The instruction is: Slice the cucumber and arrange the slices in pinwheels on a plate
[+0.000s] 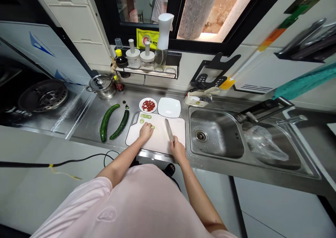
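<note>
On cutting board [160, 140]: row of cucumber slices [146, 116] nr far-L corner, stray slice [142, 121] just below, 1 more slice [152, 127] at fingertips of L hand [146, 132].
L hand: down on board, fingers bent & close tog.; can't tell if pinching that slice or only touching.
R hand [179, 149]: fingers clamped on handle of knife [169, 130], nr board's R side; blade points away from body. Can't tell if blade touches board.
Cukes [107, 122]: 2, long & curved, side by side but apart, on steel counter [86, 127] L of board.
Offcuts [127, 107]: dark, small, nr far end of R-hand cuke.
Behind board: round plate [141, 106] w/ red bits [148, 105]; white dish [169, 107] just R of it.
R of board: sink [214, 136].
Far L: lidded pot [102, 85].
</note>
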`<state>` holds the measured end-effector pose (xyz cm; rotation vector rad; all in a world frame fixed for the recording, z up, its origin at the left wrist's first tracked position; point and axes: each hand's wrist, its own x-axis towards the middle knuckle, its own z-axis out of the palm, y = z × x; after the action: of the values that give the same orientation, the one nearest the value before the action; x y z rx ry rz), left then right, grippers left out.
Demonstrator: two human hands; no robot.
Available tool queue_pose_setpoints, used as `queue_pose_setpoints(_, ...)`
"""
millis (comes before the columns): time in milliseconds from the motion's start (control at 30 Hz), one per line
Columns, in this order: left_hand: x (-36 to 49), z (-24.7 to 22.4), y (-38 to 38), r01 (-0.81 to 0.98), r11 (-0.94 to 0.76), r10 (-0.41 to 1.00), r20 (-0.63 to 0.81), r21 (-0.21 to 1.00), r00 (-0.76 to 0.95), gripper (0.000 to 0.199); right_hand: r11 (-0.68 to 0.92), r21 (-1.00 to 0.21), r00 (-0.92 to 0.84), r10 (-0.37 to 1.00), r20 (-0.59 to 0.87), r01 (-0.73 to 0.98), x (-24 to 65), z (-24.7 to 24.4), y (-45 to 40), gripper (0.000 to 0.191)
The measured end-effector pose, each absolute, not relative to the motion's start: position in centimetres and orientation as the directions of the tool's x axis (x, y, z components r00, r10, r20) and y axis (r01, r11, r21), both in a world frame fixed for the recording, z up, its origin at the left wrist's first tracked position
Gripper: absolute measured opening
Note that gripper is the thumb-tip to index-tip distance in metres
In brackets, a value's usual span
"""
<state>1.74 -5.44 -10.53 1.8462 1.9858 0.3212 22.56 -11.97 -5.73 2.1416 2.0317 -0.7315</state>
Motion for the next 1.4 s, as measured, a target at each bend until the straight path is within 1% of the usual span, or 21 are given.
queue_pose_setpoints(200,1.8,-10.7,-4.9,0.862,0.177,0.981,-0.152,0.475,-0.118,0.018,-0.097,-0.302,-0.038,0.91,-0.412,0.949,22.7,-5.6,-12.2,0.043)
queue_pose_setpoints(267,1.8,-11.0,-4.6,0.829,0.217,0.974,-0.168,0.515,-0.15,0.014,-0.085,-0.315,-0.055,0.911,-0.41,0.945,22.8,-5.7,-12.3,0.044)
queue_pose_setpoints(367,1.7,-11.5,-4.4,0.741,0.29,0.955,-0.229,0.605,-0.187,0.008,-0.078,-0.319,-0.065,0.908,-0.414,0.944,22.9,-5.9,-12.3,0.044)
queue_pose_setpoints(500,0.9,-12.0,-4.5,0.624,0.346,0.938,-0.236,0.701,-0.256,0.011,-0.068,-0.334,-0.08,0.909,-0.41,0.94,23.1,-6.1,-12.2,0.048)
queue_pose_setpoints(667,-1.7,-12.3,-4.2,0.536,0.399,0.896,-0.193,0.744,-0.399,0.013,-0.065,-0.285,-0.074,0.89,-0.451,0.956,22.8,-6.3,-12.1,0.051)
queue_pose_setpoints(800,-3.6,-12.7,-3.4,0.509,0.443,0.859,-0.186,0.738,-0.477,0.014,-0.046,-0.294,-0.094,0.891,-0.444,0.955,22.5,-6.3,-12.1,0.05)
queue_pose_setpoints(900,-4.3,-13.0,-2.9,0.543,0.458,0.851,-0.171,0.704,-0.496,0.015,-0.059,-0.291,-0.084,0.886,-0.455,0.955,22.5,-6.2,-12.0,0.05)
queue_pose_setpoints(1133,-4.4,-12.6,-2.9,0.685,0.443,0.878,-0.128,0.579,-0.461,0.019,-0.059,-0.313,-0.091,0.891,-0.445,0.948,22.9,-6.6,-11.9,0.049)
queue_pose_setpoints(1233,-4.4,-12.3,-3.1,0.725,0.45,0.883,-0.139,0.521,-0.448,0.02,-0.053,-0.321,-0.098,0.894,-0.437,0.946,22.9,-6.7,-11.9,0.049)
queue_pose_setpoints(1400,-4.5,-12.2,-3.5,0.74,0.448,0.889,-0.16,0.502,-0.43,0.025,-0.055,-0.31,-0.091,0.893,-0.44,0.949,22.8,-6.9,-11.9,0.049)
